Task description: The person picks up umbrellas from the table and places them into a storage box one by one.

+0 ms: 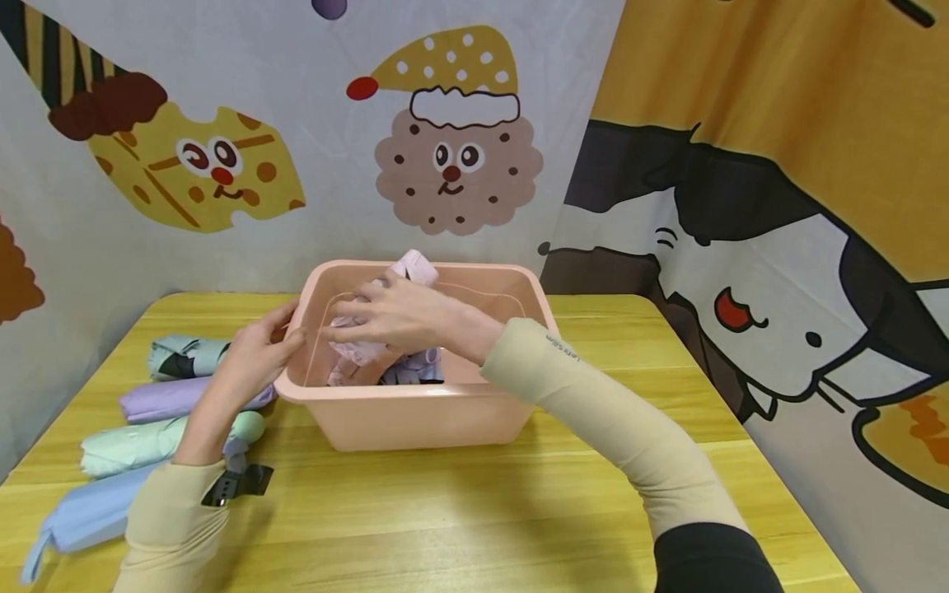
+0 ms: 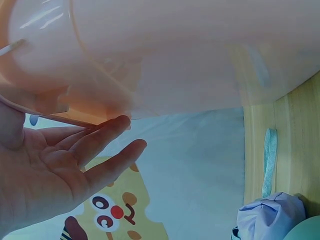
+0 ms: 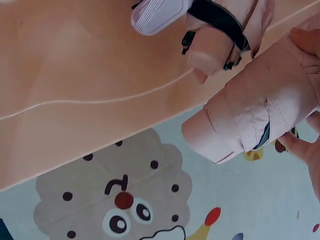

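My right hand (image 1: 404,315) reaches over the peach-coloured plastic tub (image 1: 415,416) and grips a pale pink folded umbrella (image 3: 250,110). In the right wrist view fingers show on both sides of the umbrella, which has a dark strip at its side. Below it inside the tub lie more folded umbrellas (image 1: 411,368), one pink with a dark band and one with a lavender handle (image 3: 159,16). At the tub's left end my left hand (image 1: 255,350) holds the rim, thumb over the edge and fingers along the outside.
Several folded umbrellas lie in a row at the left of the wooden table (image 1: 445,519): teal and black (image 1: 189,356), purple (image 1: 163,400), mint green (image 1: 133,445) and light blue (image 1: 100,508). A cartoon-printed curtain (image 1: 334,231) hangs right behind the table.
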A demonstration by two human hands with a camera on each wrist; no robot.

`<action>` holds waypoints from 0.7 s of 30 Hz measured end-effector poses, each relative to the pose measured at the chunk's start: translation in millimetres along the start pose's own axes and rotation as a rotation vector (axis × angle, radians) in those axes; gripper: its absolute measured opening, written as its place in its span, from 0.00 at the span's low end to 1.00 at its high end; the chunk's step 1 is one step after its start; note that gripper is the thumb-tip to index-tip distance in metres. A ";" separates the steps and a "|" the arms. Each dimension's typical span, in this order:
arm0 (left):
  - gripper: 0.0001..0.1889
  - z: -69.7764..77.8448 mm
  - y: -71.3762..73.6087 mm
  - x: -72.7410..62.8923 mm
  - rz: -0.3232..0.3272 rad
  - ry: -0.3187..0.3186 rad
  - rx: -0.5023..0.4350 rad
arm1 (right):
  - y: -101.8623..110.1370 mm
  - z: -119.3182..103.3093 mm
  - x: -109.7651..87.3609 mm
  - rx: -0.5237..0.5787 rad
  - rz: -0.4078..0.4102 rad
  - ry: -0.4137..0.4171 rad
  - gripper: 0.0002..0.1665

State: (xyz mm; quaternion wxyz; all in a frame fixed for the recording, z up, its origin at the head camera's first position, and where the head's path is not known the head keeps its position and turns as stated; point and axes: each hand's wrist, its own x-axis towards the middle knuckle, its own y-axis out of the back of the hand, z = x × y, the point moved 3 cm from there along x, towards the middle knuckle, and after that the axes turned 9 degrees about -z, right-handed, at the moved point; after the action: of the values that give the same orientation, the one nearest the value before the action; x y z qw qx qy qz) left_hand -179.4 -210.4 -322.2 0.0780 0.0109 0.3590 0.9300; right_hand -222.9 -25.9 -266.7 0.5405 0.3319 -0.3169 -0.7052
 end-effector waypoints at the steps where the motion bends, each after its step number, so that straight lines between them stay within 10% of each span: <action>1: 0.32 0.1 0.2 -0.3 0.001 -0.002 0.001 | -0.6 -1.4 2.7 -0.002 -0.027 0.006 0.31; 11: 0.32 1.2 -0.8 -0.2 0.001 -0.018 -0.021 | -15.1 -6.0 12.1 0.077 -0.183 0.015 0.42; 21: 0.32 -0.5 0.6 0.4 0.021 -0.014 -0.018 | -26.7 4.7 8.1 0.191 -0.249 -0.049 0.25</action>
State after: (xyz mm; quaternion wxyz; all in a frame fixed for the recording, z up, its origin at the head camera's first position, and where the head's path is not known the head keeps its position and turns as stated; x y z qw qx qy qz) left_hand -179.9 -211.1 -322.2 0.0711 0.0204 0.3498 0.9339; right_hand -243.0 -27.6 -286.4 0.4071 0.4013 -0.3521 -0.7411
